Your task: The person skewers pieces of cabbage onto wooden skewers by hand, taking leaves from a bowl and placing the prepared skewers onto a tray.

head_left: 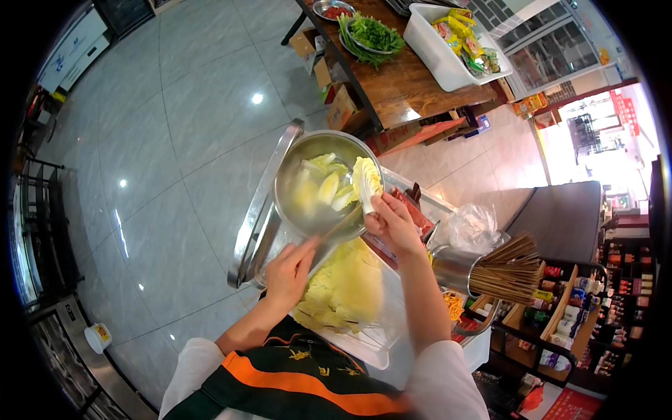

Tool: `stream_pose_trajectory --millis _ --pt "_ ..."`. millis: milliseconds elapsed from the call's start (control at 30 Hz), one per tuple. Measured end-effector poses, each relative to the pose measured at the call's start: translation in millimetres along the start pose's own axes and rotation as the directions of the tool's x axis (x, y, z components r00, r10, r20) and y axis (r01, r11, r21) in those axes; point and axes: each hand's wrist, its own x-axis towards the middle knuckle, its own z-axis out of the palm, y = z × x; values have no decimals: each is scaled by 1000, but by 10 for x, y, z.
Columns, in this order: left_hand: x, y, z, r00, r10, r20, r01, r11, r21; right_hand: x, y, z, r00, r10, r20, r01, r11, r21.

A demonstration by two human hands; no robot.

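My right hand [392, 222] is closed on a pale yellow-green napa cabbage piece [367, 180] at the right rim of a steel bowl [287, 157]. More cabbage pieces [327, 187] lie inside that bowl. Left of it and lower, my left hand [290, 271] is closed, its fingers smeared by motion. A thin blurred streak, apparently a bamboo skewer [343, 224], runs from these fingers toward the held cabbage. Large cabbage leaves [343, 285] rest on a white tray [378, 358] in front of me, just below the bowl.
To the right, a metal canister [453, 269] holds many bamboo skewers [509, 269], beside a crumpled clear plastic bag [472, 227]. A wooden table [388, 91] ahead carries greens [371, 36] and a white bin [441, 59] of packets. A bottle rack [560, 315] stands at right.
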Motion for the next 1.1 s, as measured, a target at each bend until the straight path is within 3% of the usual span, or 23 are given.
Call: stream_pose_trajectory --millis 67,133,467,567,633,767,967,1000,1100 --pt "15 29 -7 1000 -17 24 17 1000 -6 14 41 20 997 -46 -69 46 999 0" --pt "-9 42 -10 999 -22 26 22 1000 0 12 83 39 970 -208 -128 182 965 -188" --pt "-34 100 28 999 -34 -2 34 998 -44 5 67 180 947 -223 -229 184 966 -180" --pt "-21 171 14 999 -52 15 52 997 -48 -4 67 220 946 -191 -260 143 970 -195" --pt "-3 188 44 998 -66 11 67 995 -78 10 153 181 976 -157 -151 130 976 -174" --pt "62 186 73 996 -87 24 90 988 -129 12 267 230 984 -121 -132 98 981 -168" --pt "89 28 104 983 -175 57 181 973 -143 -13 565 311 1000 -17 -15 11 940 -342" --pt "74 -39 120 982 -178 59 184 972 -143 10 609 250 999 37 -1 -33 893 -449" --pt "51 -198 92 989 -143 -40 134 975 -180 250 560 -17 982 157 -109 -184 928 -324"
